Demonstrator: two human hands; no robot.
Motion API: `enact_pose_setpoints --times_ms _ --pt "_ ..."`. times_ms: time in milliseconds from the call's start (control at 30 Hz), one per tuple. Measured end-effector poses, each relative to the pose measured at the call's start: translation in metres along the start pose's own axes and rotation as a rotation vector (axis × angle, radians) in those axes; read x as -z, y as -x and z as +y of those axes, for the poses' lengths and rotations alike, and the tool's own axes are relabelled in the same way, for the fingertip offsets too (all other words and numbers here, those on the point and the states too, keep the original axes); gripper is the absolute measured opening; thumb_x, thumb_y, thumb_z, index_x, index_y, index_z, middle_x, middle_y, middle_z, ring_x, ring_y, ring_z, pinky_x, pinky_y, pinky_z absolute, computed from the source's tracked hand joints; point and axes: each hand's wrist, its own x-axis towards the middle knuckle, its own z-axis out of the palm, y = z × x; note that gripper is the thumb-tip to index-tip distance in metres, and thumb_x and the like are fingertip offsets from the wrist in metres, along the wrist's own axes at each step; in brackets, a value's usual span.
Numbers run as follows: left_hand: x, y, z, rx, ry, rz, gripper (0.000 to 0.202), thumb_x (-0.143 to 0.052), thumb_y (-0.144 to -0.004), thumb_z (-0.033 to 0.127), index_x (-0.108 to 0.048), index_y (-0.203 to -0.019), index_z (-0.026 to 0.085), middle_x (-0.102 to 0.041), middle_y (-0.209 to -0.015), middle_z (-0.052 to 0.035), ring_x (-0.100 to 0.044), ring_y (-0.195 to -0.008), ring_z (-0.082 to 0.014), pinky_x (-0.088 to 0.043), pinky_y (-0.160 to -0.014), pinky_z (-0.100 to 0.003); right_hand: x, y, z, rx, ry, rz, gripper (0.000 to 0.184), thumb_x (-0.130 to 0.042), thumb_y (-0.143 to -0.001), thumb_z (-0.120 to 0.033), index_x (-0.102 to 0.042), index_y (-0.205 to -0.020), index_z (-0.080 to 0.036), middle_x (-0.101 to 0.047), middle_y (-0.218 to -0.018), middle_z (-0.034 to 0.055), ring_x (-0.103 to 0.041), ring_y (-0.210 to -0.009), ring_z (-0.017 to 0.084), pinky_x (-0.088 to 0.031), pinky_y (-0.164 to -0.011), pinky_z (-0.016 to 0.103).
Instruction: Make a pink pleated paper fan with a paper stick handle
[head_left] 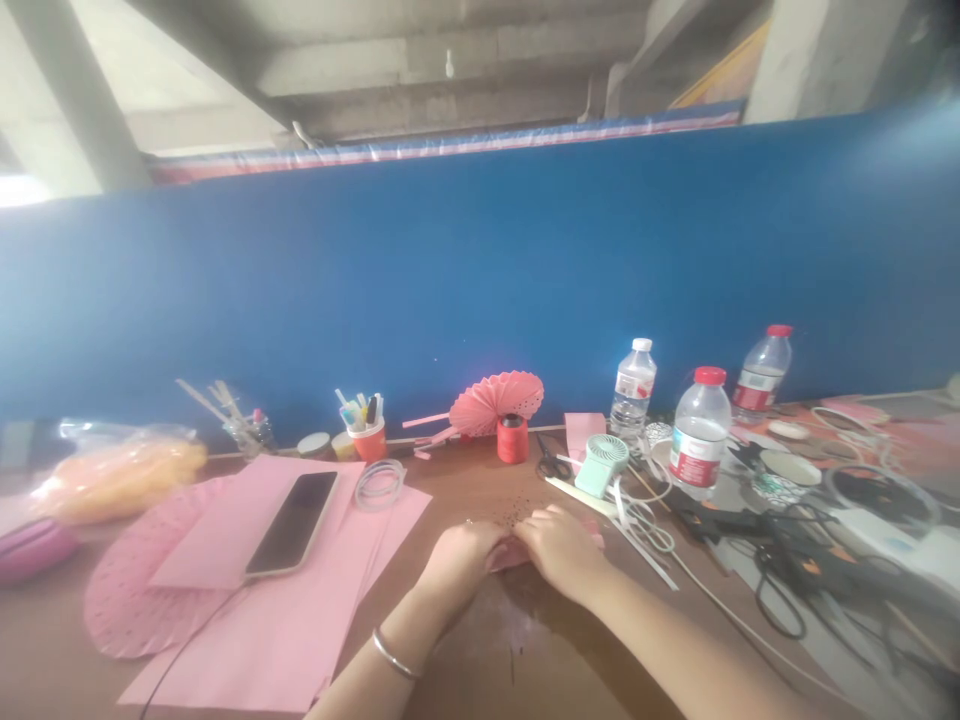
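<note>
Low over the brown table, my left hand (466, 556) and my right hand (559, 545) are close together, fingers curled down on a small piece of pink paper (510, 556). Both hands are closed on the paper, which they mostly cover; its folds cannot be made out. A pink end of it sticks out past my right hand. Small dark specks (517, 508) lie on the table just beyond my fingers. Farther back, a pleated pink paper fan (495, 398) with punched holes leans by a red jar (513, 440).
Pink sheets (300, 640) lie at left under a phone (292, 525), near a plastic bag (120, 470). A pen cup (369, 440) stands behind. At right are a mint handheld fan (602, 463), scissors (553, 463), several water bottles (701, 430) and tangled cables (780, 590).
</note>
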Motion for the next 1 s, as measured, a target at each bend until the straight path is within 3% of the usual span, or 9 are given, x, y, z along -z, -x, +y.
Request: enact_pose_setpoints --times_ms 200,433,667,800,1000 --pt "0.008 -0.001 -0.019 0.073 0.106 0.027 0.023 -0.044 -0.082 0.027 -0.067 -0.083 0.022 -0.069 -0.084 0.0 -0.059 -0.077 -0.015 -0.04 -0.068 -0.022 0.006 0.002 0.014 -0.117 0.007 -0.031 0.026 -0.041 -0.086 -0.022 -0.061 -0.071 -0.02 -0.063 -0.069 0.002 -0.054 -0.066 0.016 -0.024 -0.058 0.028" --pt "0.01 -0.001 -0.031 0.114 0.176 0.062 0.024 -0.044 -0.079 0.024 -0.067 -0.084 0.021 -0.069 -0.085 0.0003 -0.06 -0.078 -0.0137 -0.041 -0.071 -0.021 0.003 0.005 0.027 -0.15 -0.013 -0.056 0.026 -0.04 -0.086 -0.024 -0.062 -0.073 -0.022 -0.064 -0.068 0.0015 -0.055 -0.065 0.016 -0.025 -0.057 0.026" --pt "0.017 0.002 -0.055 0.192 0.112 0.078 0.023 -0.041 -0.08 0.02 -0.064 -0.084 0.019 -0.067 -0.086 -0.0024 -0.059 -0.08 -0.0143 -0.041 -0.073 -0.022 -0.002 0.009 0.062 -0.265 -0.019 -0.058 0.027 -0.038 -0.087 -0.022 -0.062 -0.077 -0.02 -0.065 -0.072 0.004 -0.058 -0.067 0.017 -0.027 -0.055 0.025" --pt "0.014 0.003 -0.051 0.169 0.01 0.055 0.021 -0.041 -0.082 0.023 -0.062 -0.083 0.019 -0.064 -0.084 -0.0041 -0.056 -0.082 -0.0173 -0.039 -0.074 -0.027 -0.003 0.01 0.064 -0.229 -0.043 -0.05 0.024 -0.04 -0.087 -0.021 -0.062 -0.077 -0.019 -0.066 -0.077 0.0038 -0.058 -0.072 0.017 -0.029 -0.057 0.024" --pt "0.002 -0.006 -0.033 0.084 -0.091 -0.015 0.017 -0.046 -0.081 0.024 -0.061 -0.083 0.018 -0.062 -0.086 -0.0059 -0.054 -0.086 -0.0202 -0.037 -0.078 -0.03 0.004 0.005 0.045 -0.122 -0.057 -0.017 0.027 -0.04 -0.088 -0.02 -0.062 -0.073 -0.018 -0.063 -0.072 0.0038 -0.055 -0.073 0.017 -0.033 -0.066 0.026"
